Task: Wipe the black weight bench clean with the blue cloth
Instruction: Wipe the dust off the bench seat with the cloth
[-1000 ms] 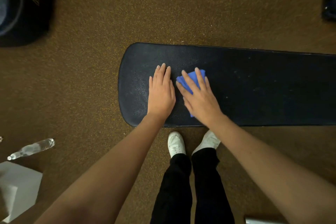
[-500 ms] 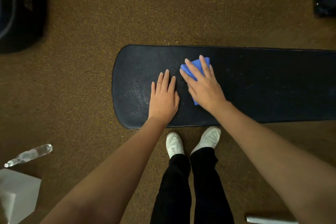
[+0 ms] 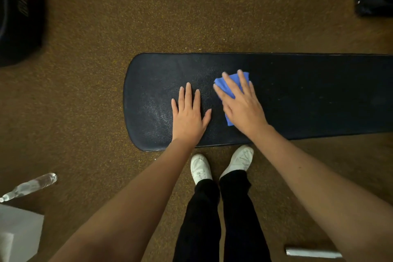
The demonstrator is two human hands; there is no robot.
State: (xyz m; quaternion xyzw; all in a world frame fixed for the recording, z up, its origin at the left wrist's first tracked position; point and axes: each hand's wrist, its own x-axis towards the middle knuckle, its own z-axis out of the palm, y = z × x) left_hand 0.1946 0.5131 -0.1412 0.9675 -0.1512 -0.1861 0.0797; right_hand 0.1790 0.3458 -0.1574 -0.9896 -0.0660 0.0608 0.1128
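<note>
The black weight bench [image 3: 308, 95] runs from a rounded left end off the right edge of the view. My right hand [image 3: 243, 104] lies flat on the folded blue cloth [image 3: 226, 86] and presses it onto the pad; the cloth shows past my fingertips and under my thumb side. My left hand [image 3: 189, 116] rests palm down on the bare pad just left of it, fingers spread, holding nothing. A small gap separates the two hands. The pad looks shiny near its left end.
Brown speckled carpet surrounds the bench. My white shoes [image 3: 200, 168] stand at the bench's near edge. A clear plastic bottle [image 3: 28, 186] and a white box [image 3: 19, 232] lie at lower left, a metal tube [image 3: 312, 252] at lower right, dark equipment [image 3: 19, 13] at upper left.
My right hand pushed the cloth away from me toward the far side of the pad, then drew it slightly back and to the right. My left hand stayed flat in place.
</note>
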